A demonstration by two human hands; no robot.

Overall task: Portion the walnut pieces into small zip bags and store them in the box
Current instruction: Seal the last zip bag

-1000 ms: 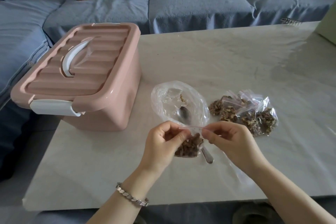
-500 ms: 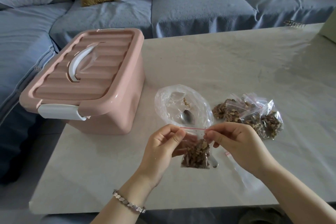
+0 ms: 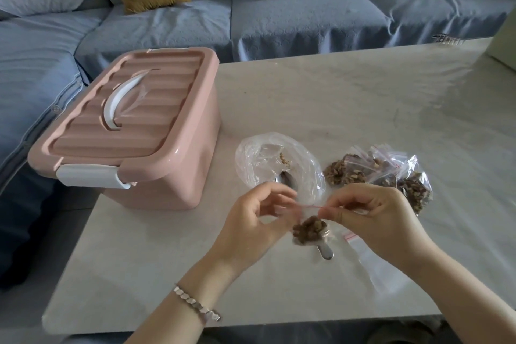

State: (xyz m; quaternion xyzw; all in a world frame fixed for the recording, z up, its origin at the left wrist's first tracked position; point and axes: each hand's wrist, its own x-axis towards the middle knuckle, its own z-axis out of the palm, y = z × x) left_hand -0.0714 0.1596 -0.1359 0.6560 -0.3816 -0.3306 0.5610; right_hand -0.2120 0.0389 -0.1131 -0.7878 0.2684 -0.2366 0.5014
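Left hand and right hand each pinch one end of the filled bag's zip, apparently stretching it taut for sealing before the closed box.

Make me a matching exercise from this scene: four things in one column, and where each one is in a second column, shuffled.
Things
1. pink box
2. small zip bag
3. filled bags
4. spoon

Places
A. heaped to the right of the large clear bag
B. pinched at its top between the left hand and the right hand
C. lid closed, on the left part of the table
D. bowl inside the large clear bag, handle pointing toward the person

Pairs: 1-C, 2-B, 3-A, 4-D
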